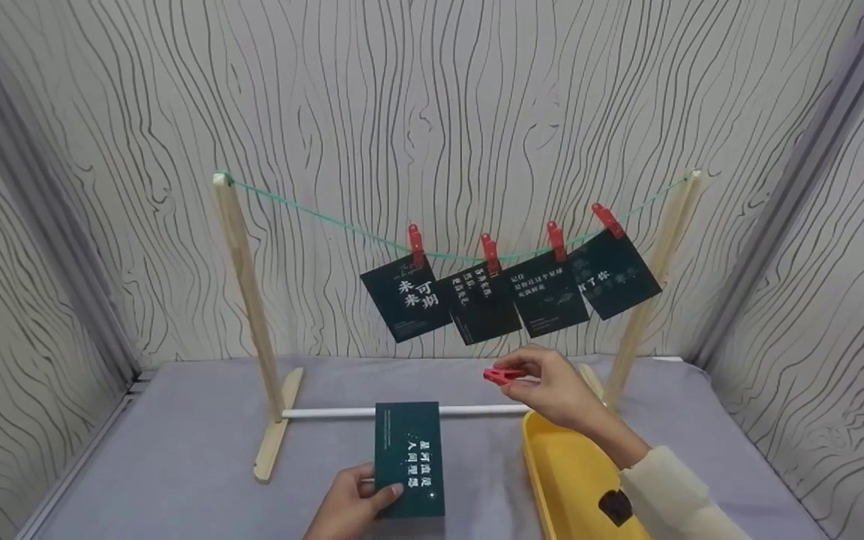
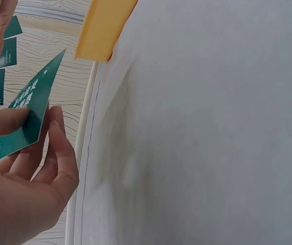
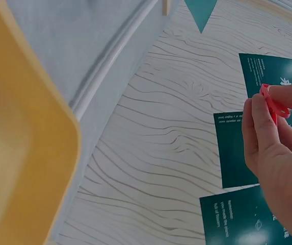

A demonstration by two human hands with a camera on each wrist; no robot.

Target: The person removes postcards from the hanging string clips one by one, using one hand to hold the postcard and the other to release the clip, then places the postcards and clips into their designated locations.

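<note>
Four flat dark-green cards (image 1: 469, 311) hang on a sagging green string (image 1: 308, 211) between pale wooden posts (image 1: 250, 300). Left hand (image 1: 349, 499): grip pinching a white-lettered rectangular card (image 1: 408, 442) above the cloth-draped bench (image 1: 192, 450). Right hand (image 1: 556, 384): grip pinching a red plastic clothespin (image 1: 498, 376) near the hanging cards, by the round-cornered yellow tray (image 1: 563, 465).

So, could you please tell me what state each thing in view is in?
Left hand: gripping the loose card.
Loose card: held, unclipped.
Right hand: pinching the free clip.
Free clip: held, clamping no card.
Four hung cards: clipped up, tilted.
Four line clips: closed on cards and string.
Green string: strung between posts, sagging.
Wooden stand: standing upright.
Yellow tray: open-topped, partly hidden by the right arm.
</note>
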